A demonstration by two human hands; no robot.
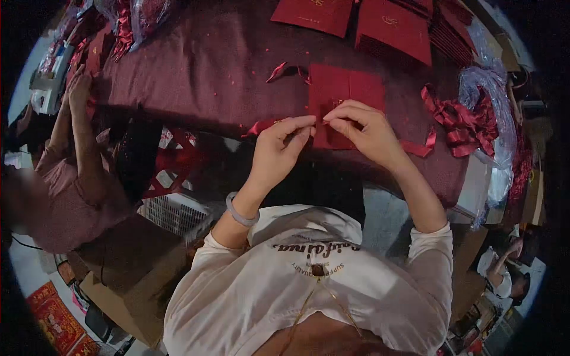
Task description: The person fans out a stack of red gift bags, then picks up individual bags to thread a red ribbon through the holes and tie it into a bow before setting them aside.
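A red card folder [341,83] with gold print lies on the table in front of me, partly covered by my hands. Over its lower part, my left hand [285,145] and my right hand [365,130] are close together. Each pinches thumb against fingers; what sits between the fingertips is too small to make out. Red satin ribbon [258,127] emerges to the left of my left hand. Another ribbon end [424,147] shows beyond my right forearm. A short twisted ribbon piece [276,72] lies above the folder's left side.
Dark red cloth covers the table [178,71]. Stacks of red folders [392,29] stand at the back right. A heap of red ribbon [463,121] lies beside clear plastic wrap [502,113]. At left, a co-worker's hands [78,89] rest by more red items.
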